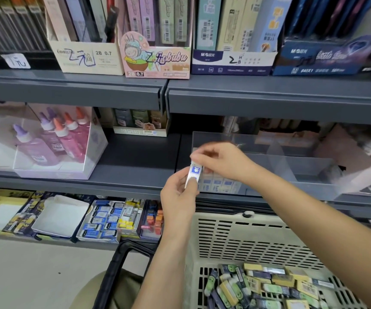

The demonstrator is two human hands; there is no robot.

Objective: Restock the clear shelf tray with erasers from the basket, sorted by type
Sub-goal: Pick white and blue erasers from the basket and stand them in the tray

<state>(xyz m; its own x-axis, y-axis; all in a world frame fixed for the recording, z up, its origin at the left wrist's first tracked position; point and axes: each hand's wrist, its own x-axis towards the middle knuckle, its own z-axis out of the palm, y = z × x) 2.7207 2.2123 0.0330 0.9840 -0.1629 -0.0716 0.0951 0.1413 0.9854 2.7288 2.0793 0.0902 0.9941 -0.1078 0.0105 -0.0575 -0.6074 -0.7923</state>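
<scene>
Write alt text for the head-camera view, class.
Two hands hold a blue-and-white eraser before a clear shelf tray: the left hand grips its lower end, the right hand pinches its top. Similar erasers stand in the tray's front left; a beige basket of mixed erasers sits below.

Grey metal shelf unit [68,88], 3 tiers. Top: cream cardboard box mkd 2B 0.7 [86,60], pink cartoon-print box [157,63] beside it, navy-white box [231,62], dark blue box [313,60] far rt. Mid left: clear plastic case [96,150] w/ pink & purple glue bottles [68,141]. Bottom: white shallow tray [59,216], yellow cartoon-print boxes [1,210] to its left.
</scene>
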